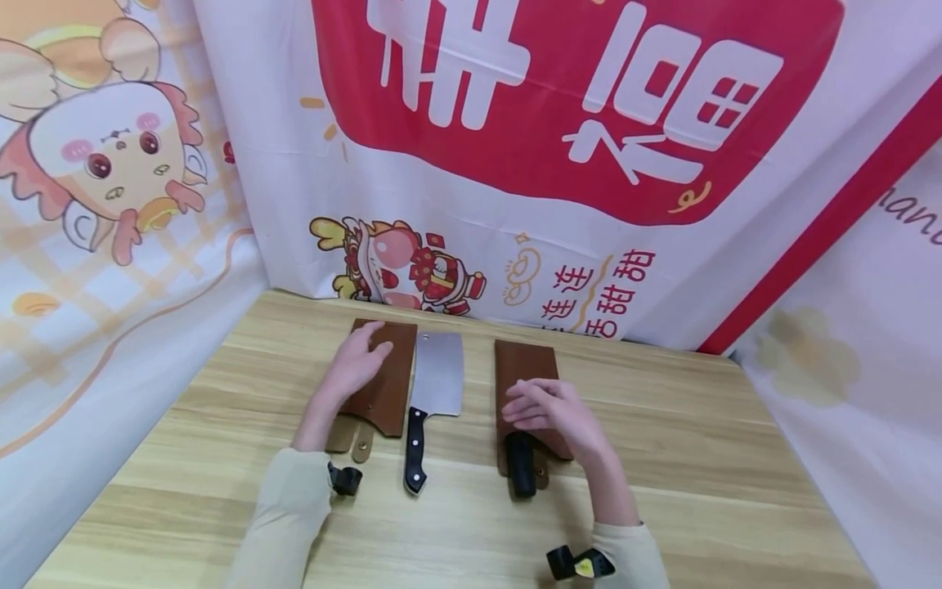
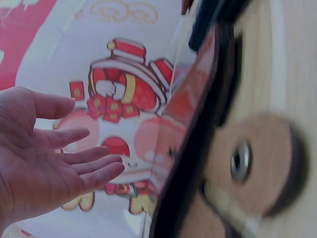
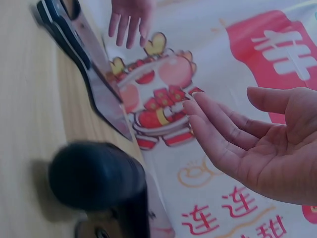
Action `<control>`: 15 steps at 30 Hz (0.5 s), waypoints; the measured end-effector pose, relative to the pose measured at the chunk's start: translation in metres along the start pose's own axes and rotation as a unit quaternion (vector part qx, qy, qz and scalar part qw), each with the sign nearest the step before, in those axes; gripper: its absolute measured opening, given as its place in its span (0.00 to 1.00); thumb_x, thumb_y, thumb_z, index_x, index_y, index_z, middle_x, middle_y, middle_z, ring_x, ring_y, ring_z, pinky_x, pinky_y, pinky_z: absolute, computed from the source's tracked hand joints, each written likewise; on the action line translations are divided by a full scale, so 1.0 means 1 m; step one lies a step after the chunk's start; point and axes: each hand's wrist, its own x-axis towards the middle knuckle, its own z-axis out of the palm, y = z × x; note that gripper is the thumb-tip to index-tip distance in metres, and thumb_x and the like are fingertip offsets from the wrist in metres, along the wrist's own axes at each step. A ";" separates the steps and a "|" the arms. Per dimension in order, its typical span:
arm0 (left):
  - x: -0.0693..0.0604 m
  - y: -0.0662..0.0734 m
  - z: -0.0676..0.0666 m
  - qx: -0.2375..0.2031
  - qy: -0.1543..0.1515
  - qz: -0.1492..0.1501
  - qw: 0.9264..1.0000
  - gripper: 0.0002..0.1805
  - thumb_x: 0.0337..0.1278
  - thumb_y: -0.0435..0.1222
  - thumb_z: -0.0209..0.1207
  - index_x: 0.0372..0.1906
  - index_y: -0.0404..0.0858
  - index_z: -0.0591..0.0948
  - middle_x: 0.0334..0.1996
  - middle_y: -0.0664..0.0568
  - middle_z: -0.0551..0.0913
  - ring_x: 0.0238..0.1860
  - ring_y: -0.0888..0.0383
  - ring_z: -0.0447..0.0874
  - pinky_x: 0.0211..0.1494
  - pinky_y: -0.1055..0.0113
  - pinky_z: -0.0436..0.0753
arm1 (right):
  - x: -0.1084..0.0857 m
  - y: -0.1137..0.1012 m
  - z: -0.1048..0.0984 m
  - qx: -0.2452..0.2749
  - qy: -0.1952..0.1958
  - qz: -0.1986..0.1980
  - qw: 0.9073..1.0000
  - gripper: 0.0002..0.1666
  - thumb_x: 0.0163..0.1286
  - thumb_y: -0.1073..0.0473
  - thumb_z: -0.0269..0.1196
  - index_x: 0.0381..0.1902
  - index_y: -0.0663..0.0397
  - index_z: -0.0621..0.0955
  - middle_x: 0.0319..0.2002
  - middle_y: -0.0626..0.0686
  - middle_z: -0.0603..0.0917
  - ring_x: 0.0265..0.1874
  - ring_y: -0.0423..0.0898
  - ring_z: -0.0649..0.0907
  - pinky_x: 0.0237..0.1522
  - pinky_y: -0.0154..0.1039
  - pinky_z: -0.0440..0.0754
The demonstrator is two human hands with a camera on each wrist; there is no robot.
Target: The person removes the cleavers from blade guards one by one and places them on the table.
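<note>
A cleaver (image 1: 439,372) with a broad steel blade and black riveted handle lies bare on the table, between two brown leather sheaths. My left hand (image 1: 356,360) hovers over the left sheath (image 1: 395,376), holding nothing; its fingers are spread in the left wrist view. The right sheath (image 1: 526,364) has a black handle (image 1: 521,466) sticking out of its near end; any blade inside is hidden. Above that sheath is my right hand (image 1: 555,411), its relaxed fingers gripping nothing in the right wrist view. Each sheath has a snap strap (image 2: 257,163) at the near end.
The light wood table (image 1: 441,532) meets a printed cloth backdrop (image 1: 471,204) at its far edge. More cloth hangs at the left and right sides. Black wrist cameras (image 1: 346,480) sit on both sleeves.
</note>
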 end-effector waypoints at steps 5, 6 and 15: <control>-0.005 0.017 0.014 -0.010 -0.017 0.003 1.000 0.30 0.81 0.41 0.48 0.78 0.31 0.62 0.76 0.33 0.63 0.74 0.35 0.64 0.73 0.41 0.68 | -0.010 0.002 -0.016 -0.007 0.012 -0.002 1.000 0.24 0.84 0.53 0.54 0.54 0.74 0.79 0.43 0.66 0.88 0.43 0.55 0.89 0.49 0.47 0.88; -0.006 0.020 0.017 -0.015 -0.021 0.006 1.000 0.30 0.81 0.41 0.48 0.78 0.32 0.62 0.76 0.34 0.63 0.74 0.35 0.64 0.73 0.41 0.69 | -0.012 0.002 -0.020 -0.007 0.013 -0.002 1.000 0.24 0.84 0.53 0.54 0.54 0.74 0.79 0.42 0.66 0.88 0.42 0.55 0.90 0.49 0.47 0.88; -0.020 0.043 0.045 -0.064 -0.065 0.042 0.995 0.29 0.81 0.42 0.50 0.78 0.35 0.65 0.74 0.34 0.68 0.71 0.37 0.70 0.68 0.40 0.74 | -0.027 0.012 -0.050 -0.014 0.007 0.005 1.000 0.25 0.84 0.53 0.54 0.56 0.76 0.77 0.43 0.68 0.87 0.40 0.52 0.90 0.47 0.48 0.88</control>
